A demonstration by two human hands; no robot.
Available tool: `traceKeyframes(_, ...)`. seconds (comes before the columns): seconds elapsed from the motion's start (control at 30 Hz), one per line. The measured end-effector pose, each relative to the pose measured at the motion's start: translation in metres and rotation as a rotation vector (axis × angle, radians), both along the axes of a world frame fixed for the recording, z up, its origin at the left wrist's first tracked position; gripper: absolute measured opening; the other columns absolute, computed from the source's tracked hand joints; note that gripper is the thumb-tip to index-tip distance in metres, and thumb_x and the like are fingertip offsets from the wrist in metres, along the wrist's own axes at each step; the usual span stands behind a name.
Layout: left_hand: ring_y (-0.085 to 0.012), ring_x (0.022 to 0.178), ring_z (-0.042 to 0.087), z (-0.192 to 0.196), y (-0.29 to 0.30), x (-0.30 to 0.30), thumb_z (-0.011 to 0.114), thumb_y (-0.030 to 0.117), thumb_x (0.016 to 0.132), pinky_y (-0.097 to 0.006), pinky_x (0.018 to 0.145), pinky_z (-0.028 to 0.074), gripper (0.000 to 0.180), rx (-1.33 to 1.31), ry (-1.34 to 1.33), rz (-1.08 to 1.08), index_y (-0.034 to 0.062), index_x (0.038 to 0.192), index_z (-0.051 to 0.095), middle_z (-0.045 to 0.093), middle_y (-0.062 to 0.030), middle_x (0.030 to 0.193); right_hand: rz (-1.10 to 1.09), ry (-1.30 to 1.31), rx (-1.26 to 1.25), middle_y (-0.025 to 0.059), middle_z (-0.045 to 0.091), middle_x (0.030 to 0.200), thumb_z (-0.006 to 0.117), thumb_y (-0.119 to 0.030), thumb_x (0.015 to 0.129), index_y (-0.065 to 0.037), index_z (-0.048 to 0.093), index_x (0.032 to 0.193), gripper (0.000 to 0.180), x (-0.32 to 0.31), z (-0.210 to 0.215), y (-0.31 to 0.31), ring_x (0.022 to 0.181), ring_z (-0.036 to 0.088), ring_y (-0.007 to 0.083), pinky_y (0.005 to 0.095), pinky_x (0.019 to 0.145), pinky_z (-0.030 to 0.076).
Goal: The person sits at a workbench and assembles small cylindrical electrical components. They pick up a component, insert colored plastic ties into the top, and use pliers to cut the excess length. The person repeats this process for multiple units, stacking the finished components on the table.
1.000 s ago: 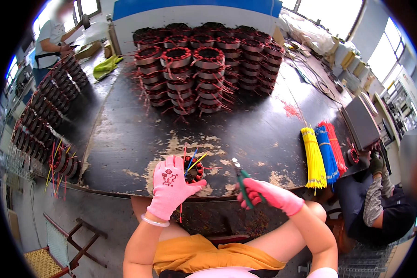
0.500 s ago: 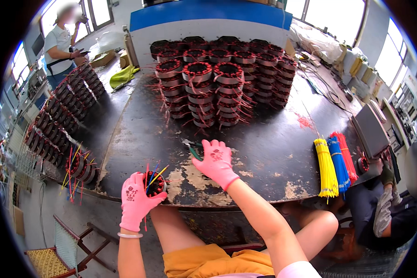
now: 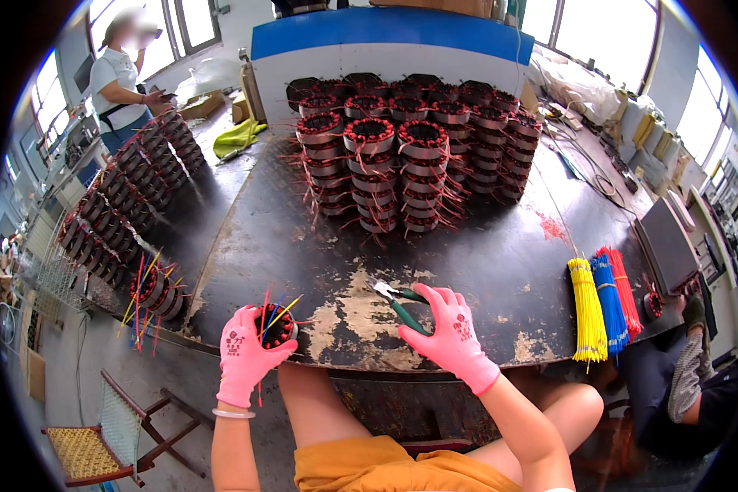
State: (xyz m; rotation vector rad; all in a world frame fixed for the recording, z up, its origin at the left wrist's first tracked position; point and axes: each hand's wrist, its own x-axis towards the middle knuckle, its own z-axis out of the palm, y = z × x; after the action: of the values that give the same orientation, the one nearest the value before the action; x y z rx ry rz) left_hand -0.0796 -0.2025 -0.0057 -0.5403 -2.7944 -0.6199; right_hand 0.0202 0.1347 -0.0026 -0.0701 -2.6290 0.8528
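My left hand (image 3: 246,348), in a pink glove, is closed round the side of a motor stator (image 3: 284,330) at the table's near edge. Red, blue and yellow wires stick up from the stator, and a red one hangs below my glove. To its right, my right hand (image 3: 455,332), also in a pink glove, grips cutting pliers (image 3: 403,314) by their green handles. The handles are spread and the metal jaws point to the far left, apart from the stator. Beneath the pliers the dark tabletop (image 3: 246,271) is worn to a pale patch.
Stacked stators (image 3: 375,176) with red leads stand at the table's back. More stators (image 3: 115,213) line the left, with a wired stator (image 3: 157,293) nearest. Yellow wires (image 3: 585,312), blue wires (image 3: 611,305) and red wires (image 3: 626,295) lie bundled right. One person (image 3: 119,86) stands far left; another sits right.
My right hand has moved right and nearer, bringing the pliers off to the near right, and their handles now show spread wider. My left hand keeps its hold on the stator.
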Motion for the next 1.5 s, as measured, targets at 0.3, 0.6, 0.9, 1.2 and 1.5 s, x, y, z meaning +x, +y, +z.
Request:
traceKeyframes(0.3, -0.0392, 0.123, 0.055, 0.019, -0.070, -0.018, 0.085, 0.033, 0.075, -0.047, 0.105, 0.044, 0.075, -0.284, 0.405, 0.121, -0.0012, 0.134, 0.052, 0.058, -0.0196, 0.133, 0.348, -0.372, -0.980, 0.0105, 0.060, 0.129, 0.073, -0.041, 0.092, 0.000, 0.051, 0.141, 0.067, -0.021, 0.002, -0.049, 0.120, 0.055, 0.0203, 0.0356, 0.106, 0.042)
traceKeyframes(0.6, -0.0387, 0.127, 0.052, -0.023, 0.010, 0.049, 0.083, 0.023, 0.077, -0.049, 0.109, 0.041, 0.057, 0.113, 0.104, -0.273, 0.0052, 0.126, 0.061, 0.056, -0.0159, 0.137, -0.151, -0.051, 0.034, 0.0154, 0.059, 0.127, 0.078, -0.041, 0.080, -0.010, 0.055, 0.138, 0.070, -0.013, 0.034, 0.057, 0.123, 0.051, 0.0340, 0.0463, 0.103, 0.044)
traceKeyframes(0.9, -0.0403, 0.126, 0.051, -0.022, 0.060, 0.058, 0.083, 0.022, 0.077, -0.051, 0.109, 0.041, 0.053, 0.171, 0.118, -0.392, 0.0070, 0.123, 0.063, 0.056, -0.0158, 0.137, -0.381, -0.281, 0.705, 0.0087, 0.059, 0.128, 0.078, -0.041, 0.076, -0.019, 0.060, 0.131, 0.062, -0.004, 0.013, 0.162, 0.122, 0.052, 0.0319, 0.0499, 0.094, 0.047)
traceKeyframes(1.2, -0.0178, 0.123, 0.056, -0.023, 0.125, 0.094, 0.061, 0.022, 0.105, -0.033, 0.107, 0.044, 0.044, 1.067, -0.825, -0.564, -0.0011, 0.141, 0.052, 0.059, -0.0104, 0.133, -0.029, 0.165, -0.028, 0.0128, 0.061, 0.123, 0.079, -0.023, 0.072, -0.011, 0.061, 0.128, 0.060, 0.015, 0.028, 0.012, 0.116, 0.054, 0.0357, 0.0494, 0.099, 0.044)
traceKeyframes(1.5, -0.0164, 0.069, 0.064, -0.009, 0.099, 0.076, 0.051, 0.024, 0.107, -0.030, 0.068, 0.053, 0.027, 1.398, -0.732, -0.130, 0.0009, 0.104, 0.066, 0.069, -0.0115, 0.098, 0.474, 0.046, 0.016, 0.0220, 0.045, 0.153, 0.071, -0.042, 0.089, -0.002, 0.045, 0.148, 0.076, 0.048, 0.016, -0.013, 0.143, 0.039, 0.0400, 0.0526, 0.119, 0.028)
